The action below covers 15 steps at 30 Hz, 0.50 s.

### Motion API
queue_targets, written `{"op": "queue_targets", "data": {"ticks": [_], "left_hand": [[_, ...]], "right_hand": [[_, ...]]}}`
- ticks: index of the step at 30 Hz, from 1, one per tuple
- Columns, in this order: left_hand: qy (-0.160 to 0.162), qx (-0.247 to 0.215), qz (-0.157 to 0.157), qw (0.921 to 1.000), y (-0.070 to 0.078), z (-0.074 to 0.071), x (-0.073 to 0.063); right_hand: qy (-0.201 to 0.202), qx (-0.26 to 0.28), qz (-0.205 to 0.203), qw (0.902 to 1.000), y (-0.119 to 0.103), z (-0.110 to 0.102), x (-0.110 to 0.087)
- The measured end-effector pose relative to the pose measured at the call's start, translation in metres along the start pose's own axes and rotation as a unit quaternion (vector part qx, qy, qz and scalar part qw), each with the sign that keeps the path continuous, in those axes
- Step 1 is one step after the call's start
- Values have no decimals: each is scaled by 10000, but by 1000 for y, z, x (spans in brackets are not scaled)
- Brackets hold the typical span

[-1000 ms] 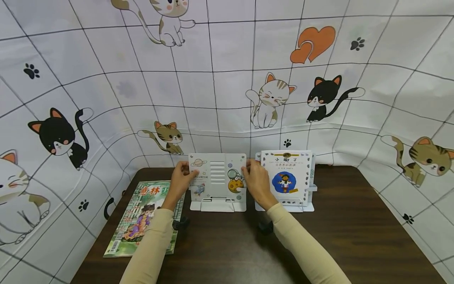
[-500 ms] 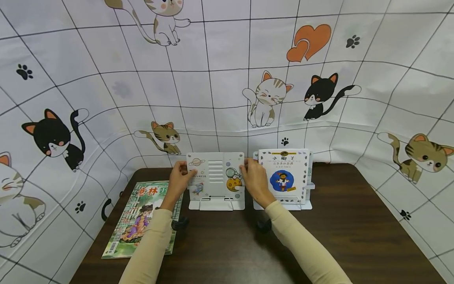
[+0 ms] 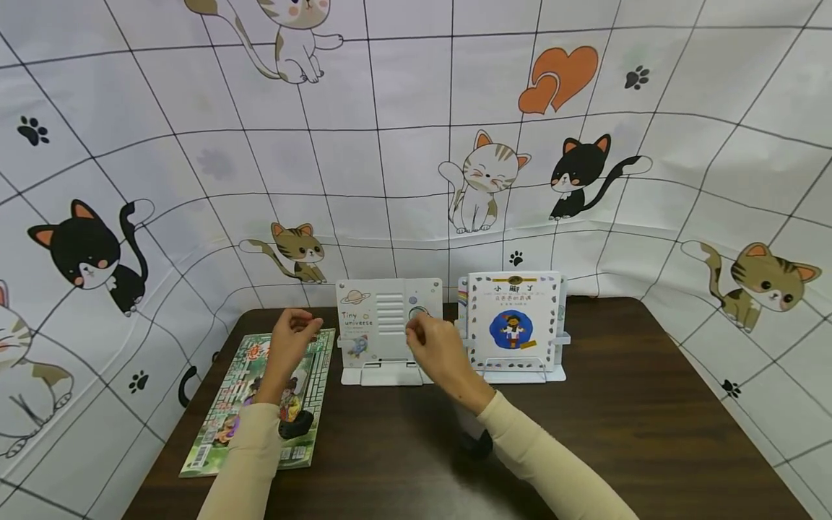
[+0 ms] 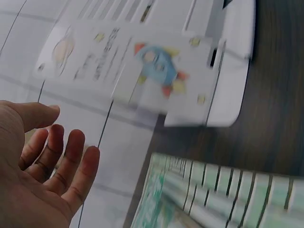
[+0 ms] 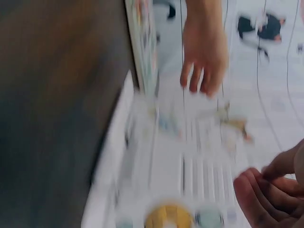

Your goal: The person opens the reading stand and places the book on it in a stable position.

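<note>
A white book stand (image 3: 390, 347) with a "Tiny universe" print stands unfolded at the back middle of the table. My left hand (image 3: 289, 343) hovers to its left, above the magazine (image 3: 321, 368), and holds nothing. In the left wrist view, the fingers (image 4: 73, 161) are loosely bent, apart from the stand's rocket-printed panel (image 4: 180, 90). My right hand (image 3: 442, 354) is in front of the stand's right side, covering part of its astronaut picture. Its fingers (image 5: 266, 197) are loosely curled near the thumb, with no object visible between them.
To the right, a second white stand (image 3: 554, 375) bears a white book (image 3: 513, 343) with a blue round picture. A cat-printed cloth wall (image 3: 383, 166) rises behind the dark wooden table (image 3: 617, 419). Black straps circle both wrists.
Both hands have let go of the stand's side edges. The left hand has moved left over the magazine; the right has come nearer and slightly left. The stand stays upright.
</note>
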<state>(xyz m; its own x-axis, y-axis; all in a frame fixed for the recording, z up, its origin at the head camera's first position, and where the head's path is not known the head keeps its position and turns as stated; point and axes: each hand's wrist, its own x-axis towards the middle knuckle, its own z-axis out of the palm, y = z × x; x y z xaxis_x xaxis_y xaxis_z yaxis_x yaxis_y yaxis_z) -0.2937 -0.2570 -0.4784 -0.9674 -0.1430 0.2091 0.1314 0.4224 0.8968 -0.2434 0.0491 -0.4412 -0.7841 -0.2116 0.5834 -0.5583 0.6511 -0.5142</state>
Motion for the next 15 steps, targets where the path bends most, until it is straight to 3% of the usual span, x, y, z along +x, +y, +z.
{"op": "queue_targets", "data": {"ticks": [3, 8, 12, 15], "left_hand": [[308, 273, 110, 9991, -8, -16, -5], [714, 848, 121, 9938, -21, -38, -17], [739, 1379, -101, 9876, -31, -58, -26], [633, 1916, -441, 9784, -37, -73, -31]], "right_hand": [[-779, 538, 192, 9953, -20, 15, -9], [-1579, 1141, 401, 9800, -36, 52, -24], [-2101, 1314, 424, 9679, -43, 80, -31], [-2480, 1207, 325, 9606, -46, 97, -32]]}}
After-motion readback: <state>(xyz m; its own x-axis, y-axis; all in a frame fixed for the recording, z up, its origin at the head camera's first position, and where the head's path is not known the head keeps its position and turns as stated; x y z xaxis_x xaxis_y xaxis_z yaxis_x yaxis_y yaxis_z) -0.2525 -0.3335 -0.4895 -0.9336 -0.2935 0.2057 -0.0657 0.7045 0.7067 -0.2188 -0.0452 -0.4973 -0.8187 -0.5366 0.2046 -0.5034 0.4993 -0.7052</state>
